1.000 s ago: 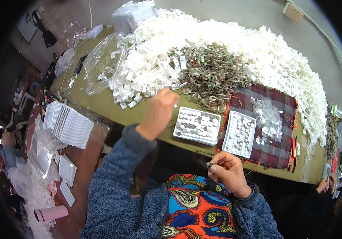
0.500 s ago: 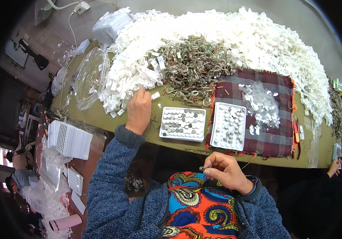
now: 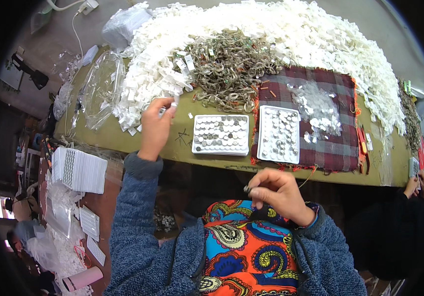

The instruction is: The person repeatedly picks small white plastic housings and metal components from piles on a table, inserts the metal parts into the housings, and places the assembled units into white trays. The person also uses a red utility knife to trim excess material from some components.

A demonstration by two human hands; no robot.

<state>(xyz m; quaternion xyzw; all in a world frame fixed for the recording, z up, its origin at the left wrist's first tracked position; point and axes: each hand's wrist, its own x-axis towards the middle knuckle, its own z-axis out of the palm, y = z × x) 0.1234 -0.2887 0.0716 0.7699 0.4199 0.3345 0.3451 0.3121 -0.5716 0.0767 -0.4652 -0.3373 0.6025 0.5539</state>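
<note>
My left hand [image 3: 155, 127] is closed in a pinch on a small white plastic piece [image 3: 175, 102] at the near left edge of a large heap of white pieces [image 3: 155, 64]. Over my lap, beyond the table's front edge, my right hand [image 3: 282, 195] pinches a small dark metallic piece [image 3: 247, 189] between thumb and fingertips; its exact kind is too small to tell. Between the hands, on the table, lie a white tray [image 3: 222, 151] with rows of round grey and white pieces and a second white tray [image 3: 277, 159] with shiny round pieces.
A pile of tangled grey-brown rings [image 3: 231, 66] lies before the white heap. The second tray rests on a plaid cloth [image 3: 320, 155] with loose clear and white bits. Red-handled pliers [image 3: 362, 143] lie right of it. Stacked white trays [image 3: 78, 170] stand at left. Another person's hands [image 3: 414, 186] are at far right.
My left hand has drawn back a little from the white heap, and a white piece now shows in its fingers. My right hand keeps its pinch. The whole view has shifted slightly.
</note>
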